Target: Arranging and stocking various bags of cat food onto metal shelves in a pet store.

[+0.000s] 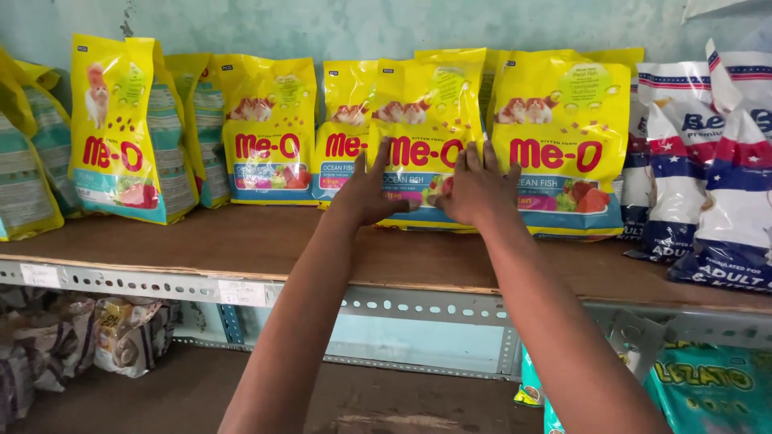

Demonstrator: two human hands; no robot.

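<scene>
Yellow pet-food bag [430, 120] stands upright on the wooden shelf [241, 241], in the middle of a row of like bags, and both hands are pressed flat against its lower front. It leans slightly back toward the pale green wall [362, 28]. The left hand [371, 186] lies on the bag's lower left part, fingers spread and pointing upward, palm against the printed face; it is open, clasping nothing. The right hand [474, 186] lies on the lower right part of the same bag, fingers likewise spread and flat, its fingertips reaching the seam where this bag meets the next one. Neither hand curls around an edge; the bag sits behind and above both palms, its base touching the shelf just below the wrists.

Just to the right, touching it, stands a wider yellow bag [567, 137] of the same kind. To the left, partly behind it, is a smaller yellow bag [342, 133], then another [269, 128], then a taller one [117, 128] turned a little sideways, with more at the far left edge. At the right end of the shelf lean white bags with blue and red markings [708, 177]. The shelf's front edge is a perforated grey metal rail [386, 305] carrying small paper labels [241, 292]. Below, on the floor, lie grey sacks [129, 333] at left and a green bag [712, 386] at right.
</scene>
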